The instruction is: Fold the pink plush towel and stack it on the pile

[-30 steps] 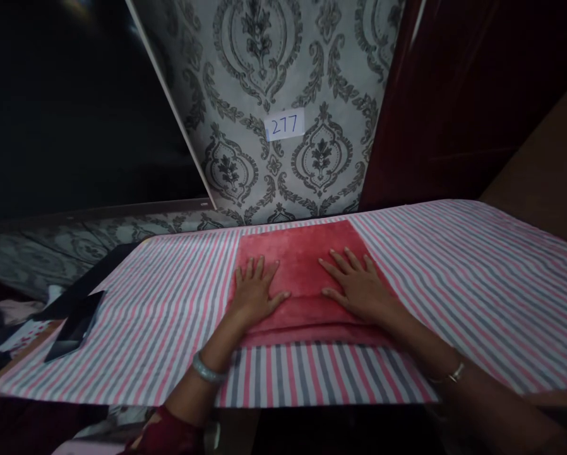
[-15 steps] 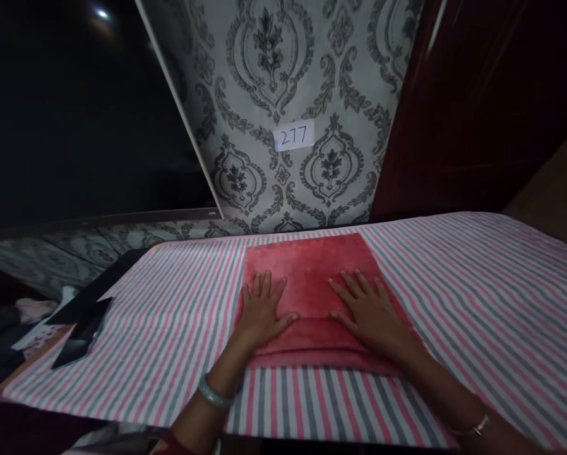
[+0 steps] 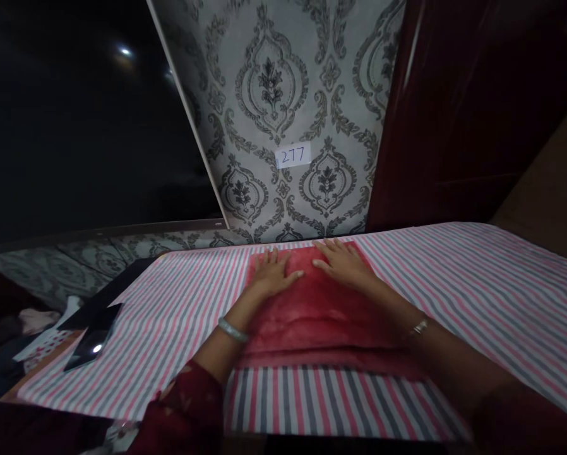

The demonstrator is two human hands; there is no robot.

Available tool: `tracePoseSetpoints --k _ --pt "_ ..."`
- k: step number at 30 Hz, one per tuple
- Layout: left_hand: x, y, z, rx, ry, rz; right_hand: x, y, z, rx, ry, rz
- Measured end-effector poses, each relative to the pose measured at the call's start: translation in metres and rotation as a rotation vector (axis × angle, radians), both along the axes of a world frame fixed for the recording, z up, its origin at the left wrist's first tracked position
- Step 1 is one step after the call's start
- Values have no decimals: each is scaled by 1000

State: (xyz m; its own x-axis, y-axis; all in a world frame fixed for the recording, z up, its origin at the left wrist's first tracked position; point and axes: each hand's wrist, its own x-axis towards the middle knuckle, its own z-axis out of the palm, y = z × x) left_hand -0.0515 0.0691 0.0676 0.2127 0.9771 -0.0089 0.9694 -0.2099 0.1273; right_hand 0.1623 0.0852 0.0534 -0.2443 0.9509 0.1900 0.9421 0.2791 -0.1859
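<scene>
A folded red plush cloth [image 3: 312, 309] lies flat in the middle of a striped tablecloth [image 3: 184, 328]. My left hand [image 3: 273, 275] rests palm down on its far left part, fingers spread. On the far right part lies my right hand [image 3: 343, 262], also flat with fingers apart, its fingertips at the cloth's far edge. Neither hand grasps the fabric. A folded layer with a dark crease runs along the cloth's near side, and slight wrinkles show in its middle.
A dark phone or tablet [image 3: 94, 338] lies at the table's left edge. Behind the table are a patterned wall with a paper label [image 3: 293, 155] reading 277, a large dark screen [image 3: 84, 126] at left and a dark red panel [image 3: 444, 126] at right.
Both hands have slid forward over the red cloth, away from me, from its middle to its far edge. They stay flat and spread. The camera view has tilted up slightly.
</scene>
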Motion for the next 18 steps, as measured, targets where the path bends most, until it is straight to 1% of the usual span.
tracePoseSetpoints --k 2,4,7,9,12,18 --pt "6 19 -6 23 35 34 -10 15 -3 -28 -36 -60" --pt "6 31 -20 19 61 80 -14 25 -18 -42 -66 -95" --pt "2 39 -43 39 80 131 -12 32 -44 -6 -83 -126" --pt "-1 41 -53 47 86 130 -9 34 -57 4 -76 -128" --pt "-2 45 -59 14 99 128 -8 38 -64 -21 -65 -125" --pt "-2 49 -60 16 125 135 -9 40 -64 -27 -79 -133"
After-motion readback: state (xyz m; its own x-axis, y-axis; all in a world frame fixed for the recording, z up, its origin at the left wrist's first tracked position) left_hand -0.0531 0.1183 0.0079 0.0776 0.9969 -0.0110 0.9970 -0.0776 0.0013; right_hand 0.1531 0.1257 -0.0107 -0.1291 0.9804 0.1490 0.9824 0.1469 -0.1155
